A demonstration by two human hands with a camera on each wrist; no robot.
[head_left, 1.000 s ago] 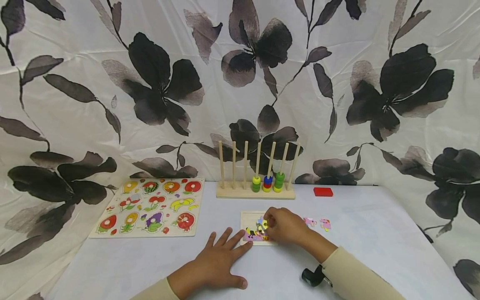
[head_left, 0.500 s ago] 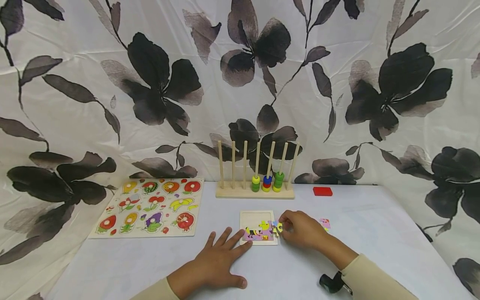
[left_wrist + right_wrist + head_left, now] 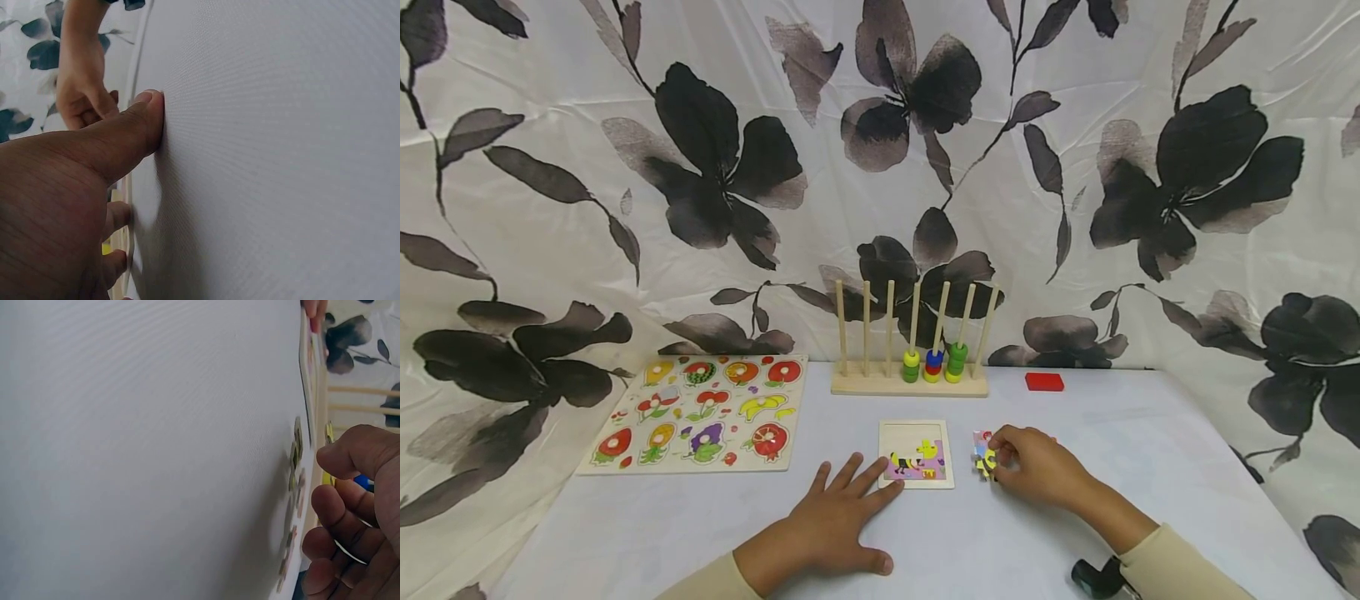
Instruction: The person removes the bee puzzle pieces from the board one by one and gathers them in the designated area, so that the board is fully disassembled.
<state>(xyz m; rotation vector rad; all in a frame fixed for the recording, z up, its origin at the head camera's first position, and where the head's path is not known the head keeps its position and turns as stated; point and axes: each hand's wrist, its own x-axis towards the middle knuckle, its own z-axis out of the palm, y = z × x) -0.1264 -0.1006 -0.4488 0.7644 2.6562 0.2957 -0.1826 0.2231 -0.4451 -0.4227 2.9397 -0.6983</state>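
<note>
My left hand (image 3: 827,525) lies with fingers spread on the white table, its fingertips at the lower left of a small wooden puzzle tray (image 3: 916,428). Puzzle pieces in the tray show a yellow and black figure on pink; its upper part is bare wood. To the right of the tray, a yellow, blue and pink puzzle piece (image 3: 982,457) lies by the fingertips of my right hand (image 3: 1041,467). In the right wrist view, the right thumb and index finger stand apart with nothing between them, and loose pieces (image 3: 295,453) lie on the table beside them.
A fruit puzzle board (image 3: 722,417) lies at the left. At the back stands a wooden peg rack (image 3: 910,387) with coloured rings on 3 of its pegs. A red block (image 3: 1045,382) sits at the back right, before a flowered cloth backdrop (image 3: 880,183).
The right hand lifted a yellow puzzle piece from the tray, moved it right and let go of it on the table. The left hand stayed in place.
</note>
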